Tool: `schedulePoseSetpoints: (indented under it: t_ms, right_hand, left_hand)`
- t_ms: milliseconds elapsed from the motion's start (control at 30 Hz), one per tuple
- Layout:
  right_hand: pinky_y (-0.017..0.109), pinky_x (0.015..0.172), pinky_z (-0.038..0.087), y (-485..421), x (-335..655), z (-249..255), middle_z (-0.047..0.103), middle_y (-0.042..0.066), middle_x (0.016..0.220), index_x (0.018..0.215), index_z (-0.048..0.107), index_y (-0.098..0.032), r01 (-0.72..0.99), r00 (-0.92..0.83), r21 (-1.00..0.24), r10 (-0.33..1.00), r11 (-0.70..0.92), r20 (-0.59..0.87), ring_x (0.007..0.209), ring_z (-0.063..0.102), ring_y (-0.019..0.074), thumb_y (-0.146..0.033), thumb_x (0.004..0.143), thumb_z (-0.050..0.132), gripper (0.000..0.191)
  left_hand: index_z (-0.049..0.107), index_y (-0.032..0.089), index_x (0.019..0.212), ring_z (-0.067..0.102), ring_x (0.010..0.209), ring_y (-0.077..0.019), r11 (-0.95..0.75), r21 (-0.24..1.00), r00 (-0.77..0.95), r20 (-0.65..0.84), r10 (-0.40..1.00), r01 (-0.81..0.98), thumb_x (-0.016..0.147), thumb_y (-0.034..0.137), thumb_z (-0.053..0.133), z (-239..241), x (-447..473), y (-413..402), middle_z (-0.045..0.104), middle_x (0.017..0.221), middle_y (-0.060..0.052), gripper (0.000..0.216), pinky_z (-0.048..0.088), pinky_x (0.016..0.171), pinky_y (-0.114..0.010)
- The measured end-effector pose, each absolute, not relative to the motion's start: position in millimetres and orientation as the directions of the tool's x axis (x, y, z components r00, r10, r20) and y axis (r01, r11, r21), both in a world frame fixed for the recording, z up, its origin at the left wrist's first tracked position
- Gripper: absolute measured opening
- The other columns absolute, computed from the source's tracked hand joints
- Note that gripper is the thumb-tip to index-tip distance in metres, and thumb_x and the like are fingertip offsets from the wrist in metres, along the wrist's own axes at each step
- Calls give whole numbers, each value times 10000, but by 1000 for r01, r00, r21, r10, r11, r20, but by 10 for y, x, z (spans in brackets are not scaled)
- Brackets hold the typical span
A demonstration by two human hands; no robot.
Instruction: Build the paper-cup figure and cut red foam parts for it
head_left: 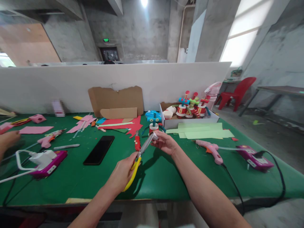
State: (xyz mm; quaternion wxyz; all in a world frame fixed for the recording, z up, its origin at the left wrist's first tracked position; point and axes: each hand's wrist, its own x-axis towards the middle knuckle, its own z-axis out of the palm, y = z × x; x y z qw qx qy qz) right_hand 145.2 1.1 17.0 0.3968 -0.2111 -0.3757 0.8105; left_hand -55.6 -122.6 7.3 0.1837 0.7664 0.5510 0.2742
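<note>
My left hand (121,172) grips a pair of scissors (134,172) by its yellow handles, the blades pointing up and to the right. At the blade tips, my right hand (165,143) pinches a small white piece (155,136), perhaps paper or card; its exact kind is too small to tell. Just behind my right fingers stands a paper-cup robot figure (153,125) with a blue head, round eyes and coiled dark green arms. My right hand partly hides its base. A red utility knife (137,142) lies beside the scissor blades.
A box (190,120) of similar figures stands behind green paper strips (200,130). Pink glue guns lie at right (211,148) and left (48,139), near purple power strips (255,158). A black phone (99,150) and red paper (118,123) lie left. Another person's hand (9,141) reaches in.
</note>
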Motion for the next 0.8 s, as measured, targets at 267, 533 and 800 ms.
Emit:
schedulePoseSetpoints:
  t_ms: [267,533,800]
  right_hand:
    - [289,726,533,2,1435,165,650,-12,685,838,637,-170,-504,-580,-774,814,-384,-26,553,547,85,-324,675,780,266]
    - [304,767,538,-3,1418,161,649,-18,690,837,641,-169,-498,-573,-785,819,-367,-19,557,548,77,-321,669,800,277]
    - [309,758,547,-5,1404,157,648,-14,699,825,636,-168,-505,-582,-778,813,-374,-13,553,549,80,-318,667,798,272]
  left_hand:
    - [486,212,1221,623,744,-171,-328,544,256,207,944,772,854,202,437,51,-586,-1210,664,890,-43,370,455,669,-247]
    - [482,220,1199,607,730,-172,-312,491,244,198,949,813,850,180,419,49,-612,-1216,650,892,-41,357,441,660,-249]
    - [493,208,1171,580,671,-158,-310,497,238,204,950,811,841,190,416,31,-611,-1226,629,804,-15,339,426,626,-233]
